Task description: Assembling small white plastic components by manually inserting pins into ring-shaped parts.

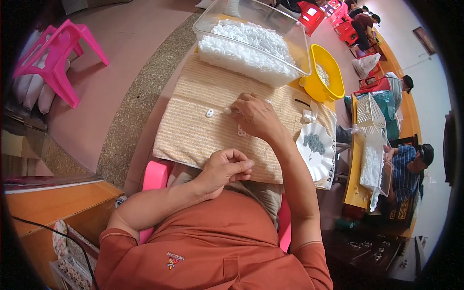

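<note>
My left hand [226,170] is closed above the near edge of a striped towel [186,92], thumb pressed to the curled fingers. Whatever lies in that pinch is too small or hidden to name. Farther out, my right hand [255,113] reaches over the towel, palm down, its fingertips closed at a small white plastic piece [227,110]. To the left of it lies a white oval piece with holes [209,113]. More small white pieces [241,131] sit under my right hand, partly covered by it.
A clear bin [251,69] heaped with white pieces stands at the far edge, beside a yellow basin [342,87]. Right of my forearm is a white scalloped plate [309,166] of small grey parts. A pink stool [60,63] stands left. Other people work at the right.
</note>
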A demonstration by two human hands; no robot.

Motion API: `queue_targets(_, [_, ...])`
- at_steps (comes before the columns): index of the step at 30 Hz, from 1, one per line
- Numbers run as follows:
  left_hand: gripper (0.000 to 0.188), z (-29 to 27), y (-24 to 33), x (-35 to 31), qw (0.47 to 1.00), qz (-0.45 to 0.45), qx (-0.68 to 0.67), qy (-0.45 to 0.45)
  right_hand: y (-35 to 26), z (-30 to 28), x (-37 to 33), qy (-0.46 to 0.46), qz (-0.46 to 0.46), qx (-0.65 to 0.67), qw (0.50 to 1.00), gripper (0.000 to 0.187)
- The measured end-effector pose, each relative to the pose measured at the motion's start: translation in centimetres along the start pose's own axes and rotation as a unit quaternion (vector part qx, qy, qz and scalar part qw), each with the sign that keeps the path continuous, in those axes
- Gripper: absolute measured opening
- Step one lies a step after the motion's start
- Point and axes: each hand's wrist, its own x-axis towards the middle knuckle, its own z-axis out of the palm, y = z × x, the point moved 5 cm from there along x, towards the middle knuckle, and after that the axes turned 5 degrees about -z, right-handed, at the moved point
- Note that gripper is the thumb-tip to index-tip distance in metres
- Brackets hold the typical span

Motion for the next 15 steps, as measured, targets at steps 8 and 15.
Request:
queue_targets(8, [0.008,-0.1,0.0,0.0,1.0,-0.006,0.005,0.001,1.9,-1.5,-3.8,0.071,0.004,-0.006,0.997,0.02])
queue_targets(15, [0.007,0.0,0.0,0.0,1.0,-0.012,0.006,0.001,4.3,-1.6,-7.2,0.166,0.09,0.044,0.981,0.023])
